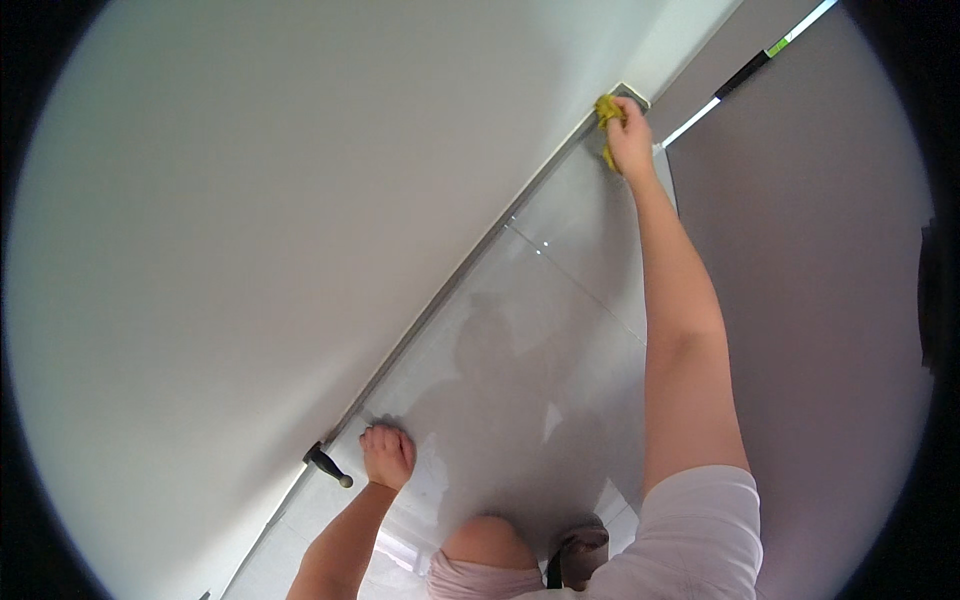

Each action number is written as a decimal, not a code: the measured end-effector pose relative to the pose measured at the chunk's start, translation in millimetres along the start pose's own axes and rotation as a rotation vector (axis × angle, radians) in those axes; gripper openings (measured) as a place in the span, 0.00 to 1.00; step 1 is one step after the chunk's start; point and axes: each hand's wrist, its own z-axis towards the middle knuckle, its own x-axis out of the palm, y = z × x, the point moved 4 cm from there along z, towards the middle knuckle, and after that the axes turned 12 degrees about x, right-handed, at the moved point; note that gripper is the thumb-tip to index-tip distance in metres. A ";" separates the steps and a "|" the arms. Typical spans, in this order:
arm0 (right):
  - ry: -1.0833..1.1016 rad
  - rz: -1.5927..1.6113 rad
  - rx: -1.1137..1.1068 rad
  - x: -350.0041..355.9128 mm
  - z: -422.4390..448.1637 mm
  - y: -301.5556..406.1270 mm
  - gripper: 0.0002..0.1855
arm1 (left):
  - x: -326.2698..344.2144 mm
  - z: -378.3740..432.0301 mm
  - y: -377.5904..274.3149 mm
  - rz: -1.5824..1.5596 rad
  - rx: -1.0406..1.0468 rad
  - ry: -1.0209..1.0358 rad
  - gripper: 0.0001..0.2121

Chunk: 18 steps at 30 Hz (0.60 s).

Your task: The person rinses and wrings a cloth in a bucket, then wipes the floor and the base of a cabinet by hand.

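Note:
My right hand [631, 139] is stretched far forward, shut on a yellow cloth [609, 110] at the far corner of the floor. The cloth touches the end of the grey baseboard [450, 285], which runs along the foot of the pale wall. Nearer to me, my left hand [388, 455] rests on the glossy tiled floor [517, 337] with its fingers curled under; no object shows in it. Just left of that hand, a dark door stop [328, 464] with a rounded tip stands out at the baseboard's near end.
A pale wall [225, 225] rises on the left. A greyish panel [810, 262] stands close along my right arm. A white pole with a black grip [742, 75] slants at the upper right. My bare knee [491, 541] is low in the middle.

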 end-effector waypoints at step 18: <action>-0.120 0.021 -0.028 32.2 -146.2 69.4 0.19 | 5.8 -1.9 -0.1 0.008 0.001 0.000 0.05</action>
